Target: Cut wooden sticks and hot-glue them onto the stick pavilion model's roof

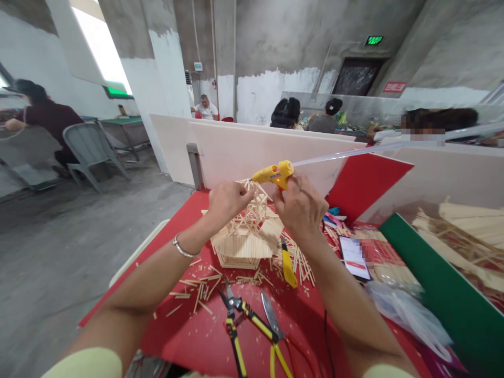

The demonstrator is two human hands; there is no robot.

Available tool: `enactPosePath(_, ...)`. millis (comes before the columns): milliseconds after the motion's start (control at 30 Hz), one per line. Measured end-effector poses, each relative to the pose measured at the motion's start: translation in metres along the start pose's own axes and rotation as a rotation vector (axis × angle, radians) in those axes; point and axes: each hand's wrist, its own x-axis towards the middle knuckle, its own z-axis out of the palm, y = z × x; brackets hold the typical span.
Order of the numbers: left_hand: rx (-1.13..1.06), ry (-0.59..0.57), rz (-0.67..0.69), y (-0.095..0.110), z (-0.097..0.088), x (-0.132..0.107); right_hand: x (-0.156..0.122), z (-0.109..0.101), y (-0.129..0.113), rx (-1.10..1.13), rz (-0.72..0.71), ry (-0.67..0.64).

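Note:
My right hand [301, 207] is closed around the grip of a yellow glue gun [273, 174], whose nozzle points left at the top of a small house built of wooden sticks [247, 231]. A long clear glue stick [354, 152] runs out of the gun's back to the right. My left hand [227, 202], with a silver bangle on the wrist, pinches a part of the stick frame near the nozzle. The model stands on a red table [205, 336].
Yellow-handled cutters [240, 320], scissors [275, 325], a yellow utility knife [288, 265] and loose sticks [200, 291] lie in front of the model. A phone [354, 257] and plastic bags sit at right. White partitions stand behind; other people sit beyond them and at far left.

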Motion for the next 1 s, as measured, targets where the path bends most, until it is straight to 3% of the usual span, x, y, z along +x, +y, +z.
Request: enactPosePath(1000, -0.030, 0.016, 0.040, -0.0077, 0.0056, -0.0009, -0.0034, 0.0012, 0.0001, -0.014, 0.004, 0.023)
